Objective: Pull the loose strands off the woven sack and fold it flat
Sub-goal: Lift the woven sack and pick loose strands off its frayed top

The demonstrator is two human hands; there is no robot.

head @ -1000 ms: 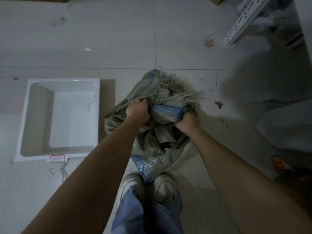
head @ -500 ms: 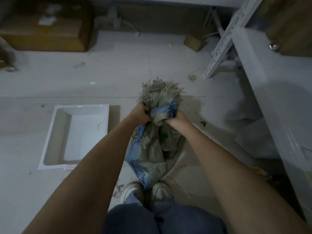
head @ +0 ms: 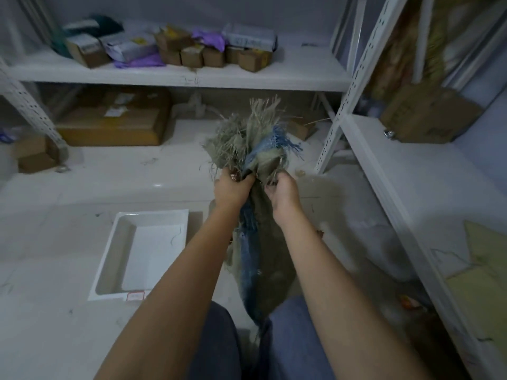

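The woven sack [head: 267,259] is grey-green with a blue stripe and hangs bunched in the air in front of my knees. Its frayed top edge sticks up as a tuft of loose strands [head: 247,133], grey on the left and blue on the right. My left hand [head: 231,189] grips the bunched neck of the sack just under the grey strands. My right hand [head: 282,192] holds the same neck from the right side, fingers curled into the fabric. The sack's lower end dangles between my legs.
A white rectangular tray [head: 142,250] lies on the pale floor to the left. A white metal shelf unit [head: 354,86] stands ahead and to the right, holding cardboard boxes [head: 214,54]. A large flat carton [head: 112,120] sits under the lower shelf.
Both hands have lifted the sack off the floor and up to about waist height, gathering it into a bunch. The camera has tilted up, bringing the shelves into view.
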